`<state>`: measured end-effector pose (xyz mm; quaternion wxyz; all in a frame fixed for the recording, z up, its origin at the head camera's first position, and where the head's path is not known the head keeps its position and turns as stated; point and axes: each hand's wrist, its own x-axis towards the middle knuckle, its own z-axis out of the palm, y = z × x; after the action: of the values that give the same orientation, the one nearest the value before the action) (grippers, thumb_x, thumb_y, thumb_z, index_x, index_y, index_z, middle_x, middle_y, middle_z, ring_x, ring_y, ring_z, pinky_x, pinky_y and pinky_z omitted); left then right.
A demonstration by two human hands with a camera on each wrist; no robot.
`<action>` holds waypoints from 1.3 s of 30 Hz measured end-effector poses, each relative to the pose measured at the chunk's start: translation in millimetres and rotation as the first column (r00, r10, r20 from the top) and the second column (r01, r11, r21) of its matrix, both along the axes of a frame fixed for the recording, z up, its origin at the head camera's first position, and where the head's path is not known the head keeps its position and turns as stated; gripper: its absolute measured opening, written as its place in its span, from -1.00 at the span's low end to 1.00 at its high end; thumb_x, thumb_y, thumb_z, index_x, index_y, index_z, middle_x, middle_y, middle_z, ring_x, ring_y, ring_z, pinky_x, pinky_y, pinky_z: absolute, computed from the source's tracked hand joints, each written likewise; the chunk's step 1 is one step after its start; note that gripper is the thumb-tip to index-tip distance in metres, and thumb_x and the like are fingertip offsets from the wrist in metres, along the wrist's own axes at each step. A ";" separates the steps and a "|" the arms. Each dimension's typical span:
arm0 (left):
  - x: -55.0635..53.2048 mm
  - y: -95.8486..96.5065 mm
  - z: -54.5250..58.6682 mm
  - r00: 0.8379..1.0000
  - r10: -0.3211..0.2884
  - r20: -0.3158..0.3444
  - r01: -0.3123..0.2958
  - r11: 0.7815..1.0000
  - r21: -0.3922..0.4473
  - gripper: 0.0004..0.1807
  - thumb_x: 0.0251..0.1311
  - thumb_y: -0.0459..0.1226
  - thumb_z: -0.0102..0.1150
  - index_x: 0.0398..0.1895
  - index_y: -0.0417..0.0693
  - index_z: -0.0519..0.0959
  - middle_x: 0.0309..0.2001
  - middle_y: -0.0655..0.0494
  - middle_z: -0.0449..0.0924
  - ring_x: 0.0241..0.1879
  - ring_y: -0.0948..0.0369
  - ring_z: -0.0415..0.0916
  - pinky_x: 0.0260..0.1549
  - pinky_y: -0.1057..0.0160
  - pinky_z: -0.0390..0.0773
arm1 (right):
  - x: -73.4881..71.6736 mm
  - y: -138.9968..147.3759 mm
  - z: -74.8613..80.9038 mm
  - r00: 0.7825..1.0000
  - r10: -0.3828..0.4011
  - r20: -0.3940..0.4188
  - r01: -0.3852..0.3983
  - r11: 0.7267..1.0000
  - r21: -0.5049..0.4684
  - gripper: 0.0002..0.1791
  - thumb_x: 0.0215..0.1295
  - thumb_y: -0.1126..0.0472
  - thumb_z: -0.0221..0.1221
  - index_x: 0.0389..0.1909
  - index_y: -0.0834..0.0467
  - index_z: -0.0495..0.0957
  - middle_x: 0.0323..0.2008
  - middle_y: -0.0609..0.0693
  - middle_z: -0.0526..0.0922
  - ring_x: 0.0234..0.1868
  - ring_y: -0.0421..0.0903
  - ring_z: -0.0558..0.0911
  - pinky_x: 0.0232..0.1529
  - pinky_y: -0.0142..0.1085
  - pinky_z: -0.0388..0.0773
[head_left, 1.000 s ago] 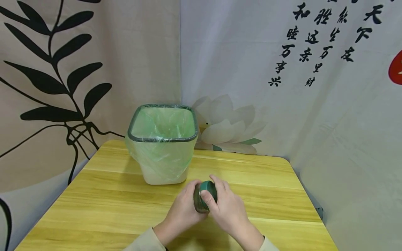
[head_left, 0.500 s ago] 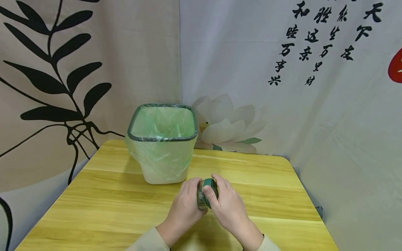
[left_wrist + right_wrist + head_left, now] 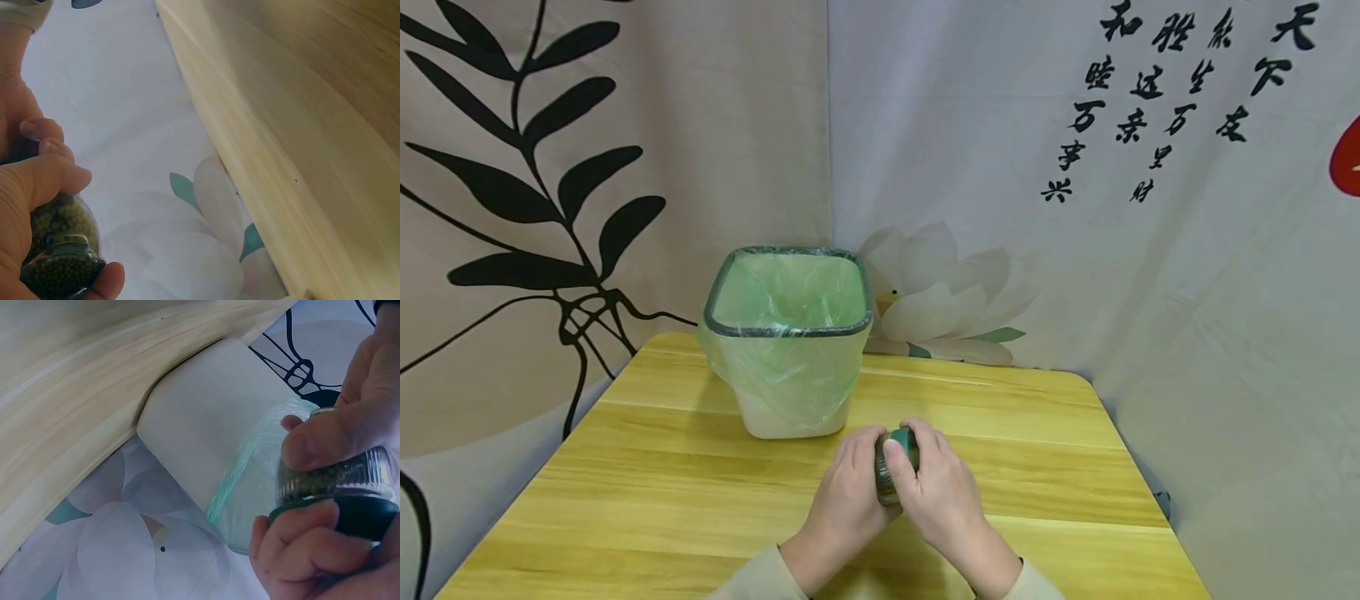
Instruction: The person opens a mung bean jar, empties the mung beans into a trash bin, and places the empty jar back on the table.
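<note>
Over the front middle of the table, both hands hold a small clear ribbed jar (image 3: 886,479) with a dark green lid (image 3: 905,440). The left hand (image 3: 847,492) grips the jar's body, fingers and thumb around it. The right hand (image 3: 946,504) grips the lid, its thumb across the near side. In the left wrist view, small round green and paler grains (image 3: 62,269) show through the clear wall. The right wrist view shows the jar on its side, the right hand's fingers (image 3: 306,544) curled at the lid's edge. Fingers cover much of the jar.
A pale square waste bin (image 3: 797,421), lined with a thin green bag and dark-rimmed, stands at the back left of the wooden table (image 3: 625,517). Behind it hang light cloths (image 3: 940,150) printed with leaves, a lotus and black characters.
The jar has turned between the hands, so less of the green lid shows. The left hand has shifted slightly right, closer to the right hand. The bin stays put.
</note>
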<state>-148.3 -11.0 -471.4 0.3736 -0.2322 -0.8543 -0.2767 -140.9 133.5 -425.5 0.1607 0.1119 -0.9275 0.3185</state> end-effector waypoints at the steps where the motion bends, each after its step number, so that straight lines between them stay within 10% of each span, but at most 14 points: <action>1: 0.4 0.0 0.5 1.000 -0.005 0.014 0.005 1.000 0.007 0.03 -0.54 -0.34 0.82 0.18 -0.27 0.44 -0.02 -0.05 0.61 -0.02 0.06 0.65 -0.03 0.14 0.78 | -0.1 0.1 0.1 1.000 0.001 -0.003 -0.001 1.000 -0.005 -0.52 0.63 -0.22 -0.01 0.20 0.05 0.58 -0.01 0.12 0.75 -0.25 -0.12 0.67 -0.42 -0.31 0.54; 12: 5.9 -3.7 8.6 0.935 -0.095 0.340 0.060 0.992 0.111 -0.08 -0.28 -0.25 0.72 0.24 -0.25 0.45 0.05 -0.07 0.66 0.02 0.08 0.67 0.02 0.02 0.77 | 1.6 0.3 -4.5 0.997 0.001 -0.081 0.000 1.000 0.012 -0.55 0.53 -0.19 0.11 0.15 0.05 0.63 -0.05 0.10 0.77 -0.25 -0.07 0.74 -0.45 -0.33 0.57; 39: 4.2 -8.7 3.1 0.901 -0.116 0.417 0.070 0.990 0.122 -0.09 -0.17 -0.24 0.69 0.31 -0.27 0.43 0.09 -0.10 0.65 0.01 0.06 0.69 0.00 0.01 0.78 | 6.3 5.8 4.4 0.996 0.041 0.076 -0.046 0.996 0.072 -0.39 0.64 -0.25 0.03 0.46 0.04 0.50 0.22 0.18 0.70 0.09 0.17 0.77 -0.12 0.07 0.76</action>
<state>-144.1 -19.7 -468.3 0.1773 -0.1874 -0.8874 -0.3822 -134.6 139.4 -421.1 0.1150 0.1259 -0.9412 0.2916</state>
